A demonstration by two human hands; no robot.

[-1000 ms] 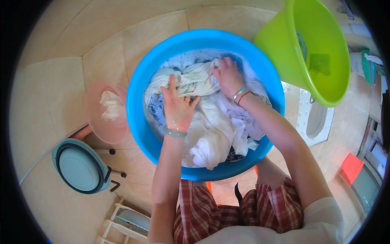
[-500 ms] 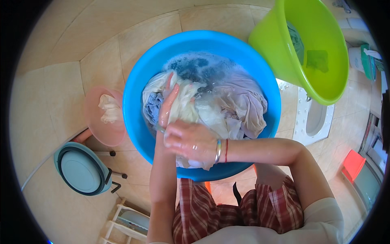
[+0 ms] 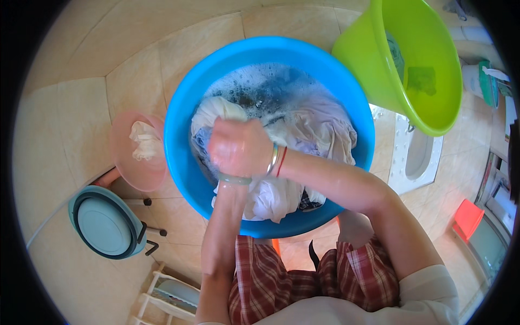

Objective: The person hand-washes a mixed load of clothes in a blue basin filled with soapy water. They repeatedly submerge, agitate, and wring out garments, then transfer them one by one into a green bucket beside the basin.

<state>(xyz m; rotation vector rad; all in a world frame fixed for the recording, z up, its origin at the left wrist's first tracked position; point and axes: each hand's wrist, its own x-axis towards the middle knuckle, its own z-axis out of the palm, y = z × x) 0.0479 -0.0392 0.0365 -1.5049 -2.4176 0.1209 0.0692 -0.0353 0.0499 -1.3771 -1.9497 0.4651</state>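
Along the lower edge of the frame are a white top [image 3: 346, 311] and red plaid shorts [image 3: 260, 265], with both bare forearms rising toward the centre. Left of centre, the right hand [image 3: 245, 142] crosses over and covers most of the left hand [image 3: 225, 164], touching it just above a pale green bangle [image 3: 234, 179]. Motion blurs both, so I cannot tell whether the fingers are spread, pressed together or pinching anything. A silver bracelet [image 3: 272, 158] and a red cord [image 3: 282, 161] circle the right wrist.

Below the hands, mid-frame, a wet heap of laundry [image 3: 271, 199], white, lilac and blue, lies in a large blue basin [image 3: 176, 130], with sudsy water [image 3: 271, 86] toward its upper side. Farther out, a pink basin [image 3: 127, 167] holding white cloth [image 3: 146, 142] sits at the left, a grey-blue round-topped item [image 3: 103, 225] at lower left, a lime-green tub [image 3: 357, 57] at upper right, and a white squat toilet [image 3: 401, 165] below that.
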